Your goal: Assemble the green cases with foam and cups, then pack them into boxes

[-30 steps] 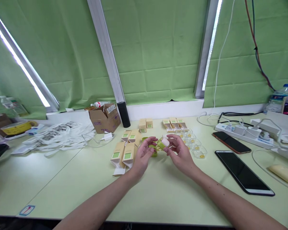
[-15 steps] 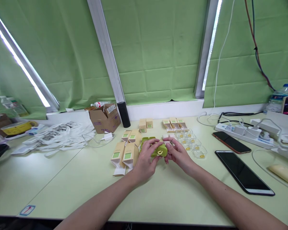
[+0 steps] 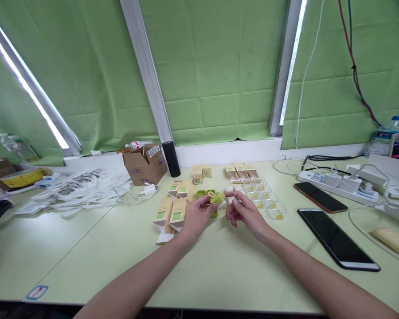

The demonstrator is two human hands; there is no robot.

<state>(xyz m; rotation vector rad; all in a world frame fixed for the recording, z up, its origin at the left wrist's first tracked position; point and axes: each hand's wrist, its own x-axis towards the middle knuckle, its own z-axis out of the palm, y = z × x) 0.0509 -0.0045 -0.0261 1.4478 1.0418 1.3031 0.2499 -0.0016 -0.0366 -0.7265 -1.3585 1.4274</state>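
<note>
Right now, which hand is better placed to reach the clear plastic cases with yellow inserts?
Right, I'd judge: the right hand is nearer the clear plastic cases, though it seems to pinch a small white piece. The left hand is farther off, gripping a small rounded green case with a loop.

Green curtains (image 3: 213, 71) cover the windows behind a pale table (image 3: 119, 266).

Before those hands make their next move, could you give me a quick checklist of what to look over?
- Left hand gripping the looped green piece: ok.
- Right hand firmly gripping the white piece: cannot tell, fingers partly hide it.
- Clear containers on the table, near the right hand: ok.
- Near cartons closed: not ok, flaps hang open.
- Large phone away from both hands: ok.
</note>
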